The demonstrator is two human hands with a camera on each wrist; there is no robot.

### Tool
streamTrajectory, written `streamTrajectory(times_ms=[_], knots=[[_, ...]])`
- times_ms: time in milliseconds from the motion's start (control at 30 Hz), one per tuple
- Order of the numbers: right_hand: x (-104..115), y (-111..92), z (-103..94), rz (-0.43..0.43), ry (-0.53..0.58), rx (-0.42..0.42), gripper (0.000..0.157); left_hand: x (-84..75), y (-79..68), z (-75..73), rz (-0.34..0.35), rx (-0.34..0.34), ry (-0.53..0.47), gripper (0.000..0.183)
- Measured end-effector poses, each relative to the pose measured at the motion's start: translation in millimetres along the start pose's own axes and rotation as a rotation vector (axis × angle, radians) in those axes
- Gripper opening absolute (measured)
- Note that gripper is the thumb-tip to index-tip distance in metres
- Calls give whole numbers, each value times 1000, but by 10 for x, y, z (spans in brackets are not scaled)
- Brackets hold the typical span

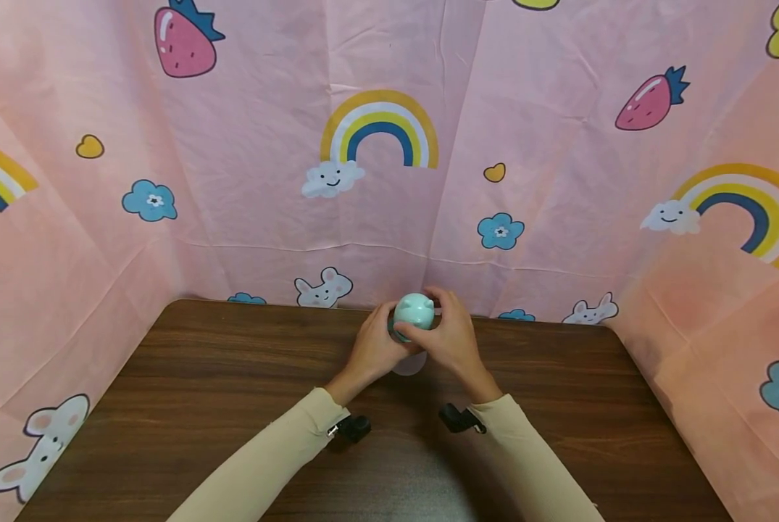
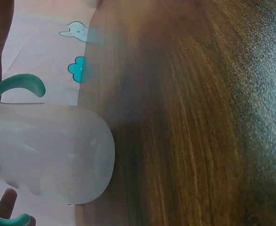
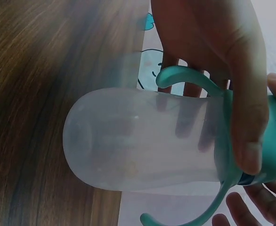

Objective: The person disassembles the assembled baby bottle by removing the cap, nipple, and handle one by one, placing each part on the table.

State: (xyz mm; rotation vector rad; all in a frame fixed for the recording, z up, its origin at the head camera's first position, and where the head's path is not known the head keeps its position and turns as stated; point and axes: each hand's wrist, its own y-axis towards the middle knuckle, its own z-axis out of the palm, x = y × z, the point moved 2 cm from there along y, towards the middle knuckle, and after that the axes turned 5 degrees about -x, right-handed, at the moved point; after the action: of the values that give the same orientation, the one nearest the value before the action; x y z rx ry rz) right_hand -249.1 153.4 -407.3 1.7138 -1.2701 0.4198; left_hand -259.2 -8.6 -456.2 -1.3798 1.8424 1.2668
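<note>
no readable lettering, label, brand, number or sign on bottle (image 3: pixel 142 141), cloth backdrop (image 1: pixel 252 145) or table (image 1: pixel 232 362)

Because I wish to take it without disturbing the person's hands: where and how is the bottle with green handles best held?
Probably by its translucent body, near the rounded base, coming from the person's side and wrapping round it: that part is smoothly curved and uncovered there, while the left hand and right hand surround the green top.

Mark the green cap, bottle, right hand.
Green cap (image 1: pixel 414 310): head view, middle of domed top.
Bottle (image 3: pixel 140 139): right wrist view, side of translucent body.
Right hand (image 1: pixel 453 338): head view, back of hand.
</note>
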Motion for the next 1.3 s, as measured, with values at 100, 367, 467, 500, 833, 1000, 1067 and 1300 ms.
streamTrajectory(times_ms=[100,367,467,500,833,1000,1067,1300], knots=[[0,2,7,7,-24,-2,73,-15,-4,3,4,-10,3,76],[2,-20,29,19,-70,-1,71,-56,-34,6,7,-33,11,73],[5,-25,33,31,-82,-1,73,-60,-40,14,-12,-37,30,72],[7,-26,37,36,-89,-2,74,-64,-42,16,-17,-39,34,71],[25,-26,73,46,-142,-9,76,-32,-57,46,-5,-61,56,64],[24,-31,88,39,-158,-20,75,-41,-62,54,-2,-72,71,61],[21,-30,93,32,-161,-22,75,-42,-62,55,-3,-76,77,62],[20,-14,93,-1,-152,-40,72,-32,-41,60,-3,-73,88,63]])
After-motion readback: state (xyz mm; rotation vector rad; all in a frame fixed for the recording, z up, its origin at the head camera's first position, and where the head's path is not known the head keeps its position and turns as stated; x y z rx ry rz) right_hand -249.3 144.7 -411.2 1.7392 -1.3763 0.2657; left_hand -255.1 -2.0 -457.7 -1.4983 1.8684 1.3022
